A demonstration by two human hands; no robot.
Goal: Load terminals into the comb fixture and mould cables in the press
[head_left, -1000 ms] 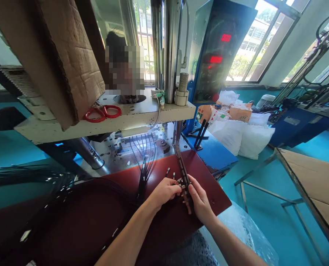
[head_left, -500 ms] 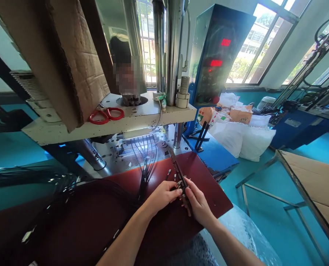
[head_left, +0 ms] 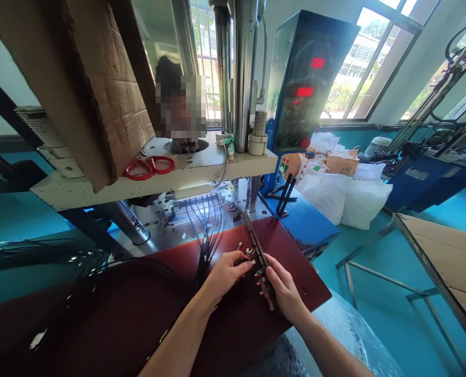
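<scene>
My right hand [head_left: 283, 283] is closed round a long dark metal bar [head_left: 252, 233], which slants over the red-brown tabletop. Several small metal pieces [head_left: 261, 283] stick out along the bar's lower left side. Just left of the bar, my left hand [head_left: 225, 273] pinches a small shiny metal piece [head_left: 250, 253]; its exact kind is too small to tell. The left fingertips are a little apart from the bar. Beyond that hand, a bundle of black cables [head_left: 204, 246] runs from the tabletop to a metal mold [head_left: 189, 207] on the press bed.
The press plate [head_left: 209, 170] carries red-handled scissors [head_left: 150, 166] and a cardboard box [head_left: 119, 89]. More black cables [head_left: 79, 277] lie on the table [head_left: 303, 290] at left. A blue control box [head_left: 311, 78] stands behind, white sacks [head_left: 358, 204] to its right, a cardboard-topped frame [head_left: 445, 246] far right.
My left hand has drawn back slightly left from the bar, with a small metal piece between its fingers. The right hand still holds the bar, now shifted slightly right.
</scene>
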